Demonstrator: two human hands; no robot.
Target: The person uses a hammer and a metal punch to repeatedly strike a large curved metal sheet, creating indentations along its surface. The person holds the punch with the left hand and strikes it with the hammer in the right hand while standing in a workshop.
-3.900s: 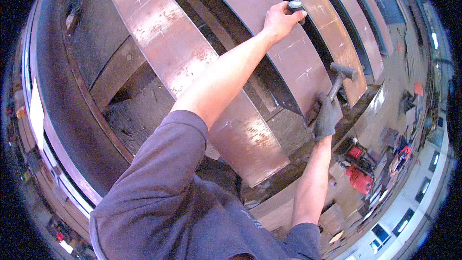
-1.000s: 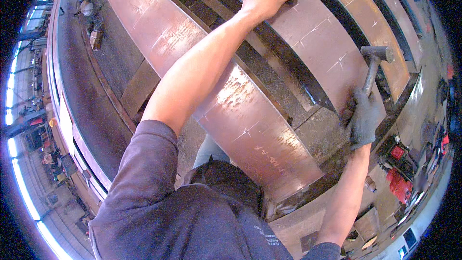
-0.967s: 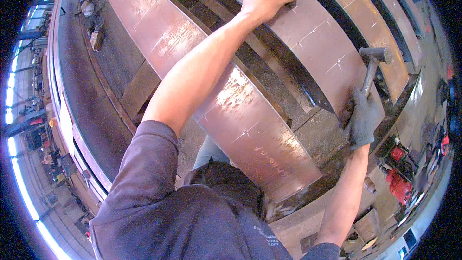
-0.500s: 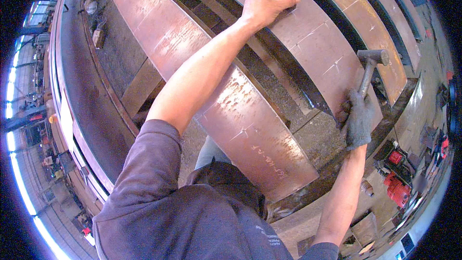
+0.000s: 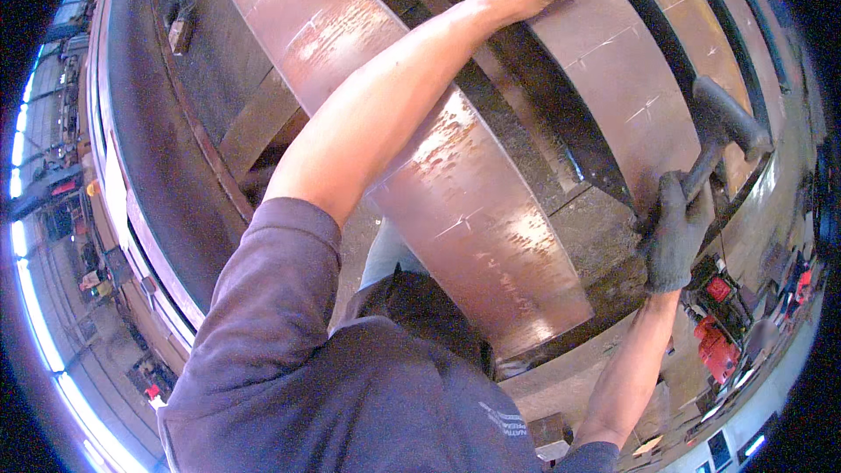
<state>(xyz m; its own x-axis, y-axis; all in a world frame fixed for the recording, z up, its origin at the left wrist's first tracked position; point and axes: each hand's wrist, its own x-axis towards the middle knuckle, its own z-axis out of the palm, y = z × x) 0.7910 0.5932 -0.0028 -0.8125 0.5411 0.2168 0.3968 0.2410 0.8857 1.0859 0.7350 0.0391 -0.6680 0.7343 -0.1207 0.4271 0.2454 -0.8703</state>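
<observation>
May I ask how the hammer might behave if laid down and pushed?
The hammer probably feels head-heavy, since its thick head tops a slimmer handle. It looks metallic, so it should stay stiff. Its rounded head might rock, though the handle should limit rolling.

Small pale lettering (image 5: 504, 420) is printed on the dark shirt (image 5: 350, 394); faint, blurred handwriting (image 5: 515, 292) stands near the lower end of the nearest metal strip (image 5: 473, 201). Pale cross marks (image 5: 455, 226) show on it and the neighbouring strip (image 5: 604, 74).
</observation>
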